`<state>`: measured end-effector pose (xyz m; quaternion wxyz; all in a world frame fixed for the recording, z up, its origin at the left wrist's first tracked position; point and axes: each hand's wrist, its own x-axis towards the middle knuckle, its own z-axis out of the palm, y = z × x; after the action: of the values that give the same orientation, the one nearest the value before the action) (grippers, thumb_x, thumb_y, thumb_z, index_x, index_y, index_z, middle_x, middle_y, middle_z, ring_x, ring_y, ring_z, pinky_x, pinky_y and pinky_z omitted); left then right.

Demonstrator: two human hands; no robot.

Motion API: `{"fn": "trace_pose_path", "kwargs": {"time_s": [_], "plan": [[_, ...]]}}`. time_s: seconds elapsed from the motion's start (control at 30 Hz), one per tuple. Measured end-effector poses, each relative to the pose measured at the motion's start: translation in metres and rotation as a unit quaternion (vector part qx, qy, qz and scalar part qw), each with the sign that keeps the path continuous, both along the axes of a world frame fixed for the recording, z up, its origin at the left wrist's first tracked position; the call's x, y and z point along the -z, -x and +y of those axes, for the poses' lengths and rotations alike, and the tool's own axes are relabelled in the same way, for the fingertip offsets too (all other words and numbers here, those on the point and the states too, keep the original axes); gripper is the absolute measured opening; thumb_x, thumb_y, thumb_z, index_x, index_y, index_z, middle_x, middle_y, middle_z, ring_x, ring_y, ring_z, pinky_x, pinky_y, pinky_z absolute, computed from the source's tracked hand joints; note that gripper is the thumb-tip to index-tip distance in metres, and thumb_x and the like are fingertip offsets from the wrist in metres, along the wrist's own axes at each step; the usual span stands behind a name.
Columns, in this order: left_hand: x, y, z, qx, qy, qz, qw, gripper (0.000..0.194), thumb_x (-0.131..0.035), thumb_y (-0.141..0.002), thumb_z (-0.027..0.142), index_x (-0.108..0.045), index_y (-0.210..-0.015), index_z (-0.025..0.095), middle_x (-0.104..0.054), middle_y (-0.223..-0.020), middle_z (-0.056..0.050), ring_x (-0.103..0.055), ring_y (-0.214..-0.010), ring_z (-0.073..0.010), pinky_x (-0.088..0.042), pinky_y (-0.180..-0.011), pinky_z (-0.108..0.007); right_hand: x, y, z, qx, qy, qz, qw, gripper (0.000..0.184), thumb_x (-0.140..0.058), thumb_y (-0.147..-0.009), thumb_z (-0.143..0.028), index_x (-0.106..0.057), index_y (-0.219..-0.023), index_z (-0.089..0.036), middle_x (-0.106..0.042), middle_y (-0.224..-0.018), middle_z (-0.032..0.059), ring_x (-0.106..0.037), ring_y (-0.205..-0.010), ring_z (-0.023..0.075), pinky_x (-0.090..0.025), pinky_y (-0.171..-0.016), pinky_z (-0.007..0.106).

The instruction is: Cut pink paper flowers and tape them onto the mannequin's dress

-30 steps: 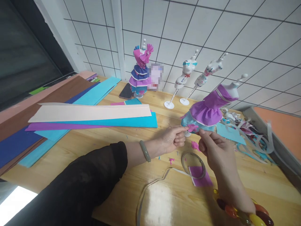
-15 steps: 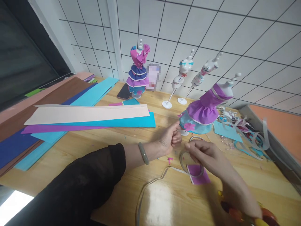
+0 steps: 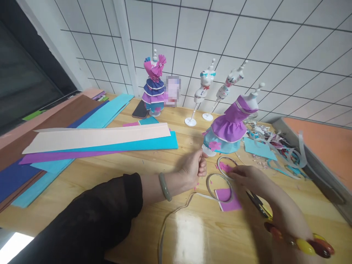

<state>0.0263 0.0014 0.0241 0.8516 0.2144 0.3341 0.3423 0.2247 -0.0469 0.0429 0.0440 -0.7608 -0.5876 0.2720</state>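
My left hand (image 3: 194, 169) is closed, its curled fingers beside the white base (image 3: 209, 151) of a doll-sized dress form (image 3: 229, 123). Anything inside those fingers is too small to make out. Purple and light blue crepe paper with a pink flower dresses the form, which leans to the right. My right hand (image 3: 251, 178) has its fingertips together at the edge of a thin ring-shaped ribbon roll (image 3: 225, 158); what they pinch is hidden. A second ribbon roll (image 3: 208, 186) lies in front, partly over a purple paper piece (image 3: 229, 203). Pink scraps (image 3: 224, 167) lie inside the rear roll.
Folded crepe paper strips (image 3: 104, 137) spread across the left. Another dressed form (image 3: 154, 88), a phone (image 3: 140, 109) and two bare forms (image 3: 205, 88) stand or lie by the tiled wall. Scissors (image 3: 258, 205) lie beneath my right forearm. Ribbons and trimmings (image 3: 283, 145) heap at right.
My left hand has moved slightly down, away from the skirt's hem. My right hand has moved right from the front roll, and the scissors now show. The view has shifted a little.
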Motion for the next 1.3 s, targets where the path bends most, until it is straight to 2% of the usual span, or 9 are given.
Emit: {"fn": "trace_pose_path", "kwargs": {"time_s": [0.07,0.17,0.27,0.37,0.57,0.8,1.07,1.23,1.3], "plan": [[-0.004,0.0,-0.005,0.007,0.017,0.0,1.0,0.013,-0.047,-0.076,0.028,-0.046,-0.07,0.017,-0.034,-0.049,0.006,-0.027,-0.04,-0.0047,-0.016,-0.04,-0.02,0.001,0.001,0.001,0.004,0.008,-0.016,1.0,0.037,-0.055,-0.074,-0.051,-0.065,-0.063,-0.017,-0.054,-0.052,0.0006,-0.046,-0.05,0.0143,-0.031,-0.046,0.026],[-0.008,-0.001,-0.011,0.018,0.038,-0.031,0.999,0.021,-0.047,-0.08,0.035,-0.05,-0.076,0.015,-0.046,-0.059,0.0,-0.043,-0.05,-0.0078,-0.032,-0.046,-0.021,-0.008,0.006,-0.004,0.004,-0.052,0.001,0.999,0.043,-0.051,-0.076,-0.056,-0.064,-0.064,-0.018,-0.058,-0.056,0.002,-0.048,-0.052,0.0153,-0.033,-0.046,0.026],[-0.009,-0.004,-0.016,0.018,0.065,-0.078,0.995,0.031,-0.042,-0.085,0.043,-0.051,-0.082,0.013,-0.057,-0.076,-0.008,-0.057,-0.069,-0.0143,-0.044,-0.064,-0.027,-0.017,0.022,-0.011,-0.046,-0.129,0.099,0.986,0.04,-0.05,-0.081,-0.053,-0.065,-0.073,-0.017,-0.065,-0.07,0.0049,-0.055,-0.061,0.0166,-0.041,-0.054,0.027],[-0.008,-0.007,-0.019,0.003,0.089,-0.095,0.991,0.034,-0.04,-0.087,0.044,-0.052,-0.087,0.012,-0.058,-0.085,-0.01,-0.057,-0.076,-0.0145,-0.044,-0.071,-0.027,-0.018,0.042,-0.015,-0.104,-0.165,0.154,0.969,0.027,-0.052,-0.084,-0.041,-0.066,-0.08,-0.017,-0.067,-0.078,0.0065,-0.058,-0.068,0.0175,-0.045,-0.06,0.028],[-0.006,-0.008,-0.02,-0.009,0.099,-0.099,0.99,0.039,-0.039,-0.087,0.048,-0.054,-0.091,0.012,-0.054,-0.078,-0.005,-0.051,-0.066,-0.0118,-0.04,-0.062,-0.024,-0.009,0.065,-0.009,-0.19,-0.208,0.07,0.957,0.016,-0.05,-0.085,-0.024,-0.065,-0.084,-0.018,-0.066,-0.084,0.0064,-0.06,-0.073,0.0174,-0.046,-0.065,0.029],[-0.005,-0.007,-0.021,-0.013,0.052,-0.059,0.997,0.04,-0.039,-0.086,0.049,-0.058,-0.091,0.013,-0.057,-0.078,-0.005,-0.054,-0.072,-0.0124,-0.04,-0.07,-0.024,0.003,0.082,-0.008,-0.195,-0.228,-0.063,0.952,0.016,-0.048,-0.085,-0.017,-0.064,-0.085,-0.014,-0.066,-0.083,0.0093,-0.062,-0.073,0.0189,-0.045,-0.063,0.029],[-0.003,-0.003,-0.013,-0.028,0.048,-0.005,0.998,0.041,-0.044,-0.081,0.053,-0.058,-0.085,0.015,-0.058,-0.074,-0.004,-0.056,-0.068,-0.0136,-0.044,-0.067,-0.026,0.012,0.114,-0.017,-0.19,-0.327,-0.253,0.89,0.019,-0.044,-0.086,-0.016,-0.062,-0.086,-0.009,-0.064,-0.079,0.0141,-0.057,-0.055,0.017,-0.031,-0.042,0.026],[0.003,0.0,-0.001,-0.041,0.013,0.002,0.999,0.025,-0.044,-0.083,0.038,-0.054,-0.082,0.015,-0.057,-0.072,-0.004,-0.055,-0.062,-0.011,-0.044,-0.062,-0.023,-0.003,0.125,-0.027,-0.178,-0.416,-0.208,0.867,0.017,-0.043,-0.086,-0.019,-0.058,-0.083,-0.012,-0.062,-0.075,0.0113,-0.054,-0.055,0.0165,-0.03,-0.043,0.027],[0.009,-0.001,0.002,0.011,-0.048,0.025,0.998,0.016,-0.053,-0.078,0.03,-0.054,-0.086,0.016,-0.058,-0.073,-0.003,-0.055,-0.063,-0.0103,-0.043,-0.063,-0.023,-0.01,0.131,-0.035,-0.215,-0.468,-0.147,0.844,0.014,-0.044,-0.084,-0.017,-0.055,-0.077,-0.015,-0.057,-0.065,0.0067,-0.05,-0.053,0.0156,-0.032,-0.045,0.028]]}}
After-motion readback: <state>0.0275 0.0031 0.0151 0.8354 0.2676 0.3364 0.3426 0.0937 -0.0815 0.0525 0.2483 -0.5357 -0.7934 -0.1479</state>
